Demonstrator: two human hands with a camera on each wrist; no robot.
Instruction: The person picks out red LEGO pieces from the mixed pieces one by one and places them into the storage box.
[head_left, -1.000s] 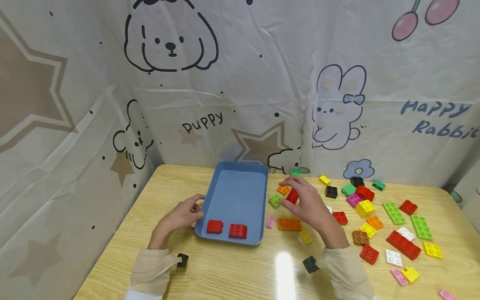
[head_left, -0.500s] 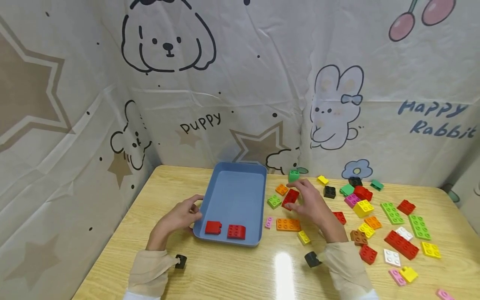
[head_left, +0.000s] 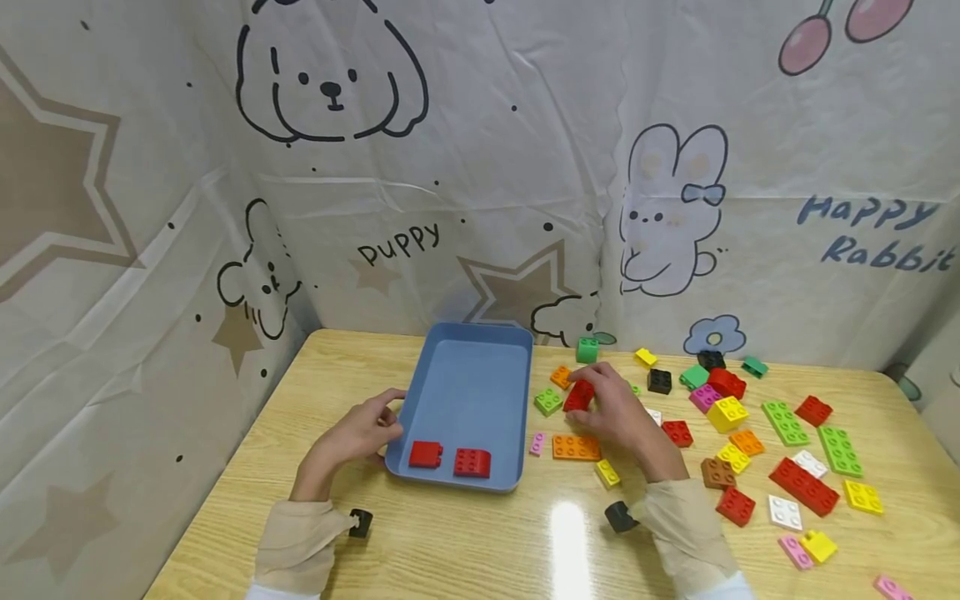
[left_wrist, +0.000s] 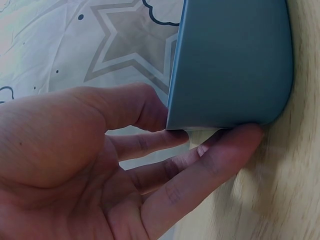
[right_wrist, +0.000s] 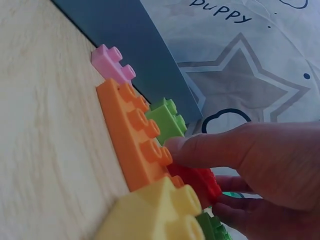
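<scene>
A blue tray (head_left: 480,400) stands on the table, with two red bricks near its front wall, one square (head_left: 426,454) and one longer with a curved end (head_left: 472,462). My left hand (head_left: 363,433) touches the tray's left outer wall. In the left wrist view, its thumb (left_wrist: 140,107) meets the rim while a finger (left_wrist: 240,142) lies low against the wall. Right of the tray, my right hand (head_left: 618,408) pinches a red brick (head_left: 577,396) between thumb and fingers. In the right wrist view this red brick (right_wrist: 195,182) is partly hidden behind the thumb and an orange brick (right_wrist: 127,135).
Close around the right hand lie a lime brick (head_left: 548,402), a small orange brick (head_left: 560,377), a pink brick (head_left: 537,443), a yellow brick (head_left: 607,473) and a green brick (head_left: 587,349). Several more bricks spread rightward, including a long red one (head_left: 804,487). A printed curtain (head_left: 450,208) hangs behind.
My right hand has come down to the red brick, and its thumb and fingers have closed on it. The left hand stays at the tray's side.
</scene>
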